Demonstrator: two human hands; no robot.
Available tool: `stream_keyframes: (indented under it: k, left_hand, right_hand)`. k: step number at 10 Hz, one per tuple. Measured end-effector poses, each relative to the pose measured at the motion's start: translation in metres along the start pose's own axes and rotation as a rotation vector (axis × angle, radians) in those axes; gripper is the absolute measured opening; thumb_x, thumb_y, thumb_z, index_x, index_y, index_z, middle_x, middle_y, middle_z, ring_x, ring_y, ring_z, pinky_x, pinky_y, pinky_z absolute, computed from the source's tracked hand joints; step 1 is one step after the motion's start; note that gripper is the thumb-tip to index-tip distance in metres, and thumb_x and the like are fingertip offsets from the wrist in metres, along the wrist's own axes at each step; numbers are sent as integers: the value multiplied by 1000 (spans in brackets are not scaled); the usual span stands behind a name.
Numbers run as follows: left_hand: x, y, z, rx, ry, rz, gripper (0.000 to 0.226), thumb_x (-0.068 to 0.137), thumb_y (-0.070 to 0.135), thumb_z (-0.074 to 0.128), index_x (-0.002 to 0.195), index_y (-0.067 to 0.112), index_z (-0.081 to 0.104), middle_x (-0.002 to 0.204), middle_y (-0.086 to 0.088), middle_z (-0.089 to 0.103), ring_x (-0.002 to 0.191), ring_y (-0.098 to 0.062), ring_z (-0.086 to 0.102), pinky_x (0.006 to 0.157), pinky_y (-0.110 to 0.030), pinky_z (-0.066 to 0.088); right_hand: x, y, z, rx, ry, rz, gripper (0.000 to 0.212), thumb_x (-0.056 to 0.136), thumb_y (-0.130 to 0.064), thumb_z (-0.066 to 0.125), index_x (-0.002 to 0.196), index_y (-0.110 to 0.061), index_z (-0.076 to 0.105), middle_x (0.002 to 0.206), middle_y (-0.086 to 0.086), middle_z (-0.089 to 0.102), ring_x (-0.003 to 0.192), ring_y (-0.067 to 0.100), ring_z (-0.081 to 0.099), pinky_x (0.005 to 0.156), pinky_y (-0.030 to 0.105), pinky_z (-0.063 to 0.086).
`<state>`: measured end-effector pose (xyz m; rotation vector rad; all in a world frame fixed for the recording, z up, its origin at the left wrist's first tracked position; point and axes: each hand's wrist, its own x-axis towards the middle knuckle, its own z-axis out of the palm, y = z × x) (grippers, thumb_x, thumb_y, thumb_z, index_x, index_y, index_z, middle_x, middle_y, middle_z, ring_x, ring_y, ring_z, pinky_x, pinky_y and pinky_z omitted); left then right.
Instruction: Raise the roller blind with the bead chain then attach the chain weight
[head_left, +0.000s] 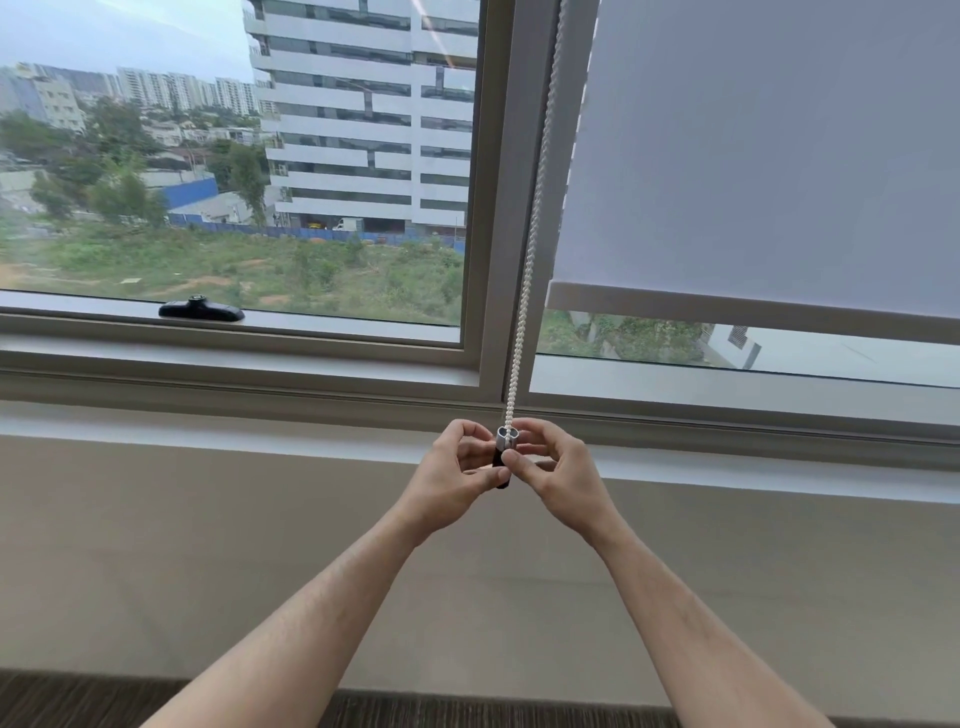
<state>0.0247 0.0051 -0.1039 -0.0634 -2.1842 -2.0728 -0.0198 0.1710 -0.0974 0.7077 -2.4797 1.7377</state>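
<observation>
A white bead chain hangs down along the window's middle post, its two strands side by side. At its lower end sits the chain weight, a silver cap over a dark body. My left hand pinches the weight from the left. My right hand pinches it from the right, thumb on its front. The grey roller blind covers most of the right pane; its bottom bar hangs a little above the sill.
The left pane is uncovered, with a black window handle on its lower frame. A white sill ledge runs below the window, a beige wall under it, and dark carpet at the bottom.
</observation>
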Motion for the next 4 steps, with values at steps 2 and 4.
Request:
stream_keyframes:
  k: [2, 4]
  left_hand:
    - [-6, -3, -13, 74, 46, -5, 41, 79, 18, 78, 112, 18, 53, 118, -4, 65, 111, -11, 64, 96, -31, 53]
    - [-20, -2, -30, 206, 88, 37, 37, 82, 20, 76, 112, 17, 56, 120, 0, 64, 120, -11, 59, 94, -23, 50]
  right_hand:
    - [-8, 2, 13, -81, 133, -46, 48, 87, -31, 72, 131, -23, 56, 116, -10, 67, 108, 4, 63, 83, 27, 55]
    - [-21, 4, 31, -264, 328, -117, 51, 89, -31, 69, 134, -16, 52, 128, -1, 61, 116, 13, 56, 98, 27, 43]
